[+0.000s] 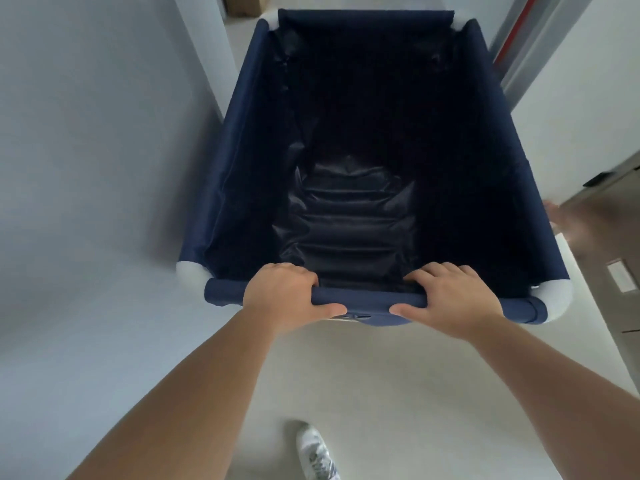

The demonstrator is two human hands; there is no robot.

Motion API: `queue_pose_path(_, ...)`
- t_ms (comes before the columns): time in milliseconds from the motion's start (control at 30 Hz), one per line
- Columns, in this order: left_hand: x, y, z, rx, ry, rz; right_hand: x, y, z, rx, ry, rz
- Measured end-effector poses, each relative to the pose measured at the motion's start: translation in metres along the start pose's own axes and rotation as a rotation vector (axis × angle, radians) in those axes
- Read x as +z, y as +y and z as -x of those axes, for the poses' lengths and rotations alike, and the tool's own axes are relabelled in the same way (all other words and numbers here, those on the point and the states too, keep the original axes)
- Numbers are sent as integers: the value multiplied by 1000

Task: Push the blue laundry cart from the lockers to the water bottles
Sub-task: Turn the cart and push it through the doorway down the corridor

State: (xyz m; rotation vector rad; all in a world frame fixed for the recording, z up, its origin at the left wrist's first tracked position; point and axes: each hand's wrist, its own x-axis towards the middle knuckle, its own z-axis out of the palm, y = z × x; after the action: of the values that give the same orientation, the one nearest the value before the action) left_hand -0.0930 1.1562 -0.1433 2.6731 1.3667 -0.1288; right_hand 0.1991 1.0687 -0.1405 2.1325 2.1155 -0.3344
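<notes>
Gripping near rail of blue laundry cart (346, 116) | left hand (282, 294), right hand (450, 299) wrapped round it | basket ahead

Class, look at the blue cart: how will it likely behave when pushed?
The cart looks empty, so probably light and easy to move. Its fabric walls sag, likely floppy. Both hands, left hand and right hand, grip the near rail, which probably aids steering.

A pale floor (398, 393) carries the blue laundry cart (242, 168) and a white shoe (317, 452).
</notes>
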Motion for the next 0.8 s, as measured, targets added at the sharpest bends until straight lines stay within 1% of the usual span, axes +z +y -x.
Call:
queue_pose_path(233,-8,-30,-80,43,23,-20,-19,19,-71,18,7,-2)
queue_pose_path(400,-21,-52,-147,36,8,-22,-36,38,-134,17,-2,-27)
queue_pose_path(600,-38,-70,-223,-68,-94,1,-56,66,-210,12,-19,-25)
queue_pose_path(800,-49,-86,-291,-55,-91,-26,-73,92,-273,9,-31,-45)
